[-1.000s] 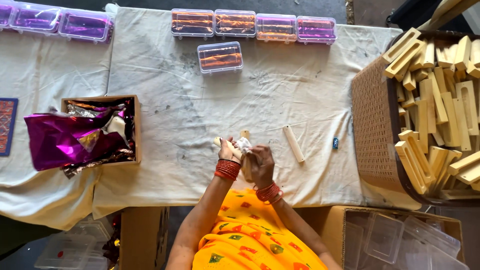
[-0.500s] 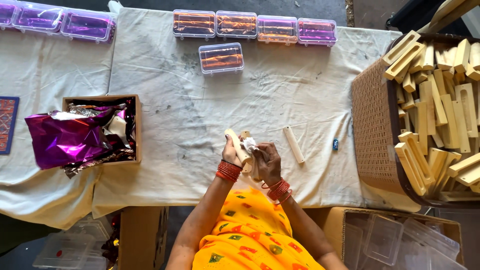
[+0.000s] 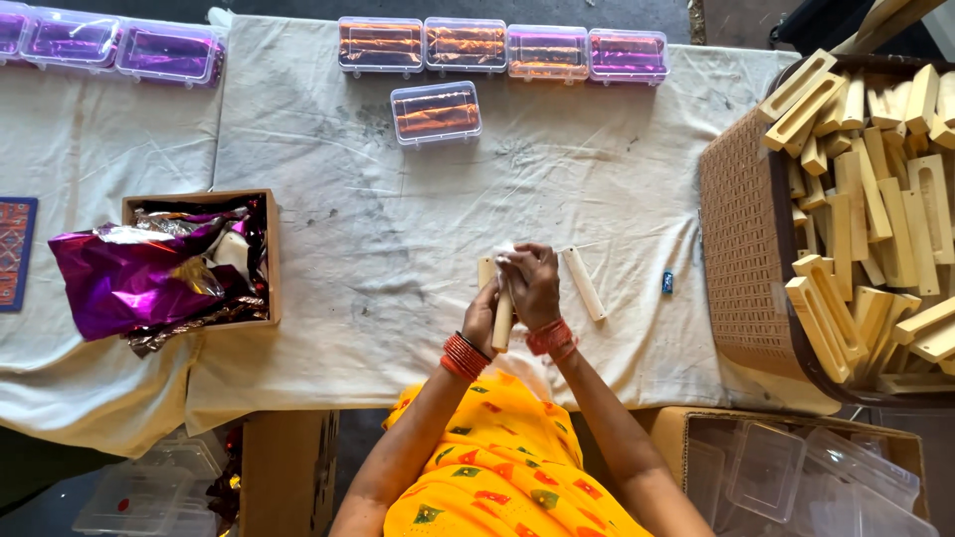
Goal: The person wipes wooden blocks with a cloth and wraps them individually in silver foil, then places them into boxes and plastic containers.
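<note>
Cloth-covered desk [image 3: 398,249]. Near front edge, left hand [image 3: 481,320] clamped on a pale wooden stick [image 3: 502,320], right hand [image 3: 533,283] closed over its top. Five filled clear boxes [image 3: 436,111] near the back edge; basket [image 3: 741,239] still full of sticks.

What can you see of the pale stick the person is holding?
The stick is a pale cream bar, wood by the look of it, straight and plain. It is held above the cloth-covered table, roughly upright in the picture, slightly tilted. The left hand wraps its lower half; the right hand covers its upper end, where something white, perhaps paper or cloth, shows at the fingers. Its top is mostly hidden. A similar stick lies apart on the cloth to the right.
</note>
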